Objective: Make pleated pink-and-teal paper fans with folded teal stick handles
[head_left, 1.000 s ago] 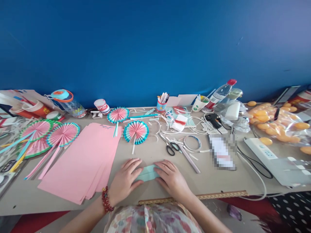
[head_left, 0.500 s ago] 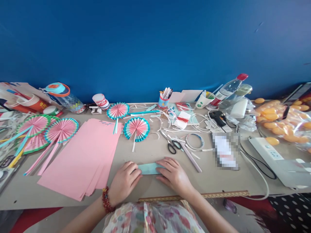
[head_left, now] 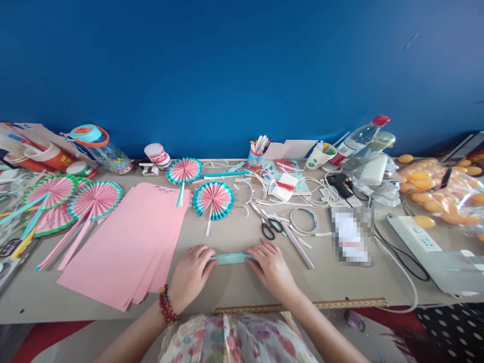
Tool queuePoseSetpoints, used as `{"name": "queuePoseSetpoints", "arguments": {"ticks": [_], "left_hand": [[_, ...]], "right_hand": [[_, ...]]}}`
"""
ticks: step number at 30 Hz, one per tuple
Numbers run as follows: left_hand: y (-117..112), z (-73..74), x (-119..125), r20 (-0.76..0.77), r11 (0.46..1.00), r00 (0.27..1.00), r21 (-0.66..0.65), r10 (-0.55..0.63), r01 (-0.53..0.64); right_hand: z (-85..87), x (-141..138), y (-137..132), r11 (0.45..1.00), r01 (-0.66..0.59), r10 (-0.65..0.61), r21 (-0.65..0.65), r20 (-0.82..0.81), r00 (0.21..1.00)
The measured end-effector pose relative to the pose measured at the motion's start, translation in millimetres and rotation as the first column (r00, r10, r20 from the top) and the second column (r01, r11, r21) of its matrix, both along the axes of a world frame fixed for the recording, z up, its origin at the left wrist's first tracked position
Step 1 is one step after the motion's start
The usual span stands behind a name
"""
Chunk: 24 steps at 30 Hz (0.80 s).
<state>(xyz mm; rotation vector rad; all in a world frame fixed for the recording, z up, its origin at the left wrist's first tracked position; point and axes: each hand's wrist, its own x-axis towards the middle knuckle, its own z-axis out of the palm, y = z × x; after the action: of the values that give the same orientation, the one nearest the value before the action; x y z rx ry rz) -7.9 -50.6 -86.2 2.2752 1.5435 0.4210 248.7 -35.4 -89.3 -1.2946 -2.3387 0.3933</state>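
Observation:
A narrow folded strip of light blue paper [head_left: 231, 258] lies crosswise on the table in front of me. My left hand [head_left: 193, 272] grips its left end between thumb and fingers. At the other end, my right hand [head_left: 271, 267] has its thumb and fingers closed on the strip. The ends are hidden under my fingers. Just beyond are a finished-looking pleated paper fan [head_left: 213, 200], pink with a teal rim, and a similar fan [head_left: 184, 171]. Black-handled scissors [head_left: 269, 227] lie past my right hand.
Pink paper sheets [head_left: 121, 242] spread at left, beside more fans [head_left: 95, 200]. Behind stand a pen cup [head_left: 256, 158] and a plastic bottle [head_left: 355, 141]. Cables, a glue gun [head_left: 339, 184], a power strip [head_left: 416, 237] and a bag of orange balls [head_left: 434, 186] occupy the right.
The blue paper has gone from a wider band to a narrower folded strip. Both hands have shifted slightly away from me and a little farther apart.

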Motion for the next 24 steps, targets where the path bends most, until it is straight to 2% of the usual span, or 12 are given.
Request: {"name": "queuePoseSetpoints", "arguments": {"ticks": [12,19,21,24], "left_hand": [[0.1,-7.6,-3.1,0.044,0.999,0.999,0.037,0.013,-0.014],[-0.8,-8.5,-6.1,0.014,1.0,1.0,-0.014,0.027,-0.027],[-1.1,-6.1,-9.2,0.031,1.0,1.0,-0.021,-0.002,0.003],[-3.6,-1.6,-14.4,0.034,0.994,0.994,0.007,-0.105,0.105]], "right_hand": [[-1.7,-0.9,1.0,0.998,0.035,-0.035,-0.042,0.004,0.999],[-4.1,1.4,0.7,0.995,0.033,-0.038,-0.093,-0.06,0.997],[-2.7,4.0,0.8,0.996,0.002,-0.008,-0.086,-0.075,0.997],[0.0,9.5,-0.2,0.994,-0.078,0.073,-0.076,-0.066,0.995]]}}
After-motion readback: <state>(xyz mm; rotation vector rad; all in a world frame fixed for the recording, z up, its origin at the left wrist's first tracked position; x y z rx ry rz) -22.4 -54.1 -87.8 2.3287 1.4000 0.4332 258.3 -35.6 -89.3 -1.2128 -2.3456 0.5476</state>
